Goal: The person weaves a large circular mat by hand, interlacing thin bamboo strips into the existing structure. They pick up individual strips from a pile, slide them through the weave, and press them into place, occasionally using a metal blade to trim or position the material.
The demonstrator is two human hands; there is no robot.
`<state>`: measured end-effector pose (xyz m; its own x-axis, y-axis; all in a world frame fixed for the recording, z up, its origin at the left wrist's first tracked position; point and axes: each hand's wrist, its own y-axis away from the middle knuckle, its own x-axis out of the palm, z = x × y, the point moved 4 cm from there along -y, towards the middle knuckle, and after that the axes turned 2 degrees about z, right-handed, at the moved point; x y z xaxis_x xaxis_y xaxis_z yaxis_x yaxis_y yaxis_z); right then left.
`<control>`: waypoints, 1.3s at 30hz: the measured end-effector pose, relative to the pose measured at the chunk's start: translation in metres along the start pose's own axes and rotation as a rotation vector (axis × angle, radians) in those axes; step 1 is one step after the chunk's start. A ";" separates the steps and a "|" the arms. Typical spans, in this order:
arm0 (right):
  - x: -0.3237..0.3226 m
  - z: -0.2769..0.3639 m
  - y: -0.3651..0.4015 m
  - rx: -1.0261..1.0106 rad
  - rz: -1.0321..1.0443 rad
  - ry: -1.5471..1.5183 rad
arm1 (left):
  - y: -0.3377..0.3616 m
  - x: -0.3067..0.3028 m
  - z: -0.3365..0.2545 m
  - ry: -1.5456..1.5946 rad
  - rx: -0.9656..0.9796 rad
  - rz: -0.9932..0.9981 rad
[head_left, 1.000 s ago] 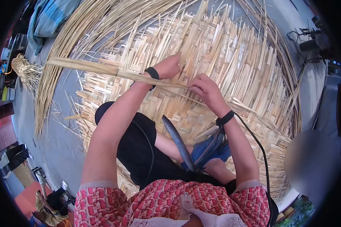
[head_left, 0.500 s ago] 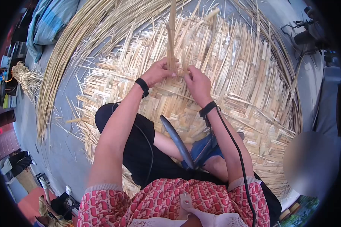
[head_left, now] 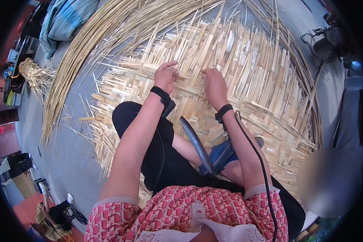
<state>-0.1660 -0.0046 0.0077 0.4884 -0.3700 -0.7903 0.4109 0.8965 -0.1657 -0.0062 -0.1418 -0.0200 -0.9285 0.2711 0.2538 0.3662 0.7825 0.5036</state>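
Woven mat (head_left: 266,109) on the floor (head_left: 62,149), below two hands

Head view: the left hand (head_left: 165,78) is partly open, fingers loosely curled; whether it holds a strip is unclear. The right hand (head_left: 216,86) has bent fingers, nearly closed; its grip cannot be told. Nearer the body is a curved blade (head_left: 197,146). Long loose stalks (head_left: 78,60) lie beyond the mat's edge.
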 end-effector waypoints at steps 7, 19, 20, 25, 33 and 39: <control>0.021 0.015 0.016 -0.083 0.267 0.296 | 0.002 -0.048 -0.100 0.206 0.016 0.235; 0.033 0.031 -0.031 -0.250 0.384 -0.322 | -0.074 0.001 -0.032 -0.926 0.161 0.340; 0.029 0.033 -0.028 -0.274 0.346 -0.287 | -0.066 0.007 -0.036 -0.626 0.118 0.352; 0.018 0.037 -0.019 -0.294 0.257 -0.288 | -0.070 0.012 -0.059 -0.770 0.004 0.271; 0.017 0.036 -0.021 -0.339 0.200 -0.327 | -0.062 0.023 -0.058 -0.576 -0.346 0.478; 0.025 0.033 -0.018 -0.203 0.292 -0.399 | -0.071 0.007 -0.042 -0.713 -0.167 0.692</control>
<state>-0.1357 -0.0379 0.0099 0.8313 -0.1266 -0.5412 0.0764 0.9905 -0.1142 -0.0361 -0.2187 -0.0194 -0.3088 0.9511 0.0086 0.7923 0.2523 0.5556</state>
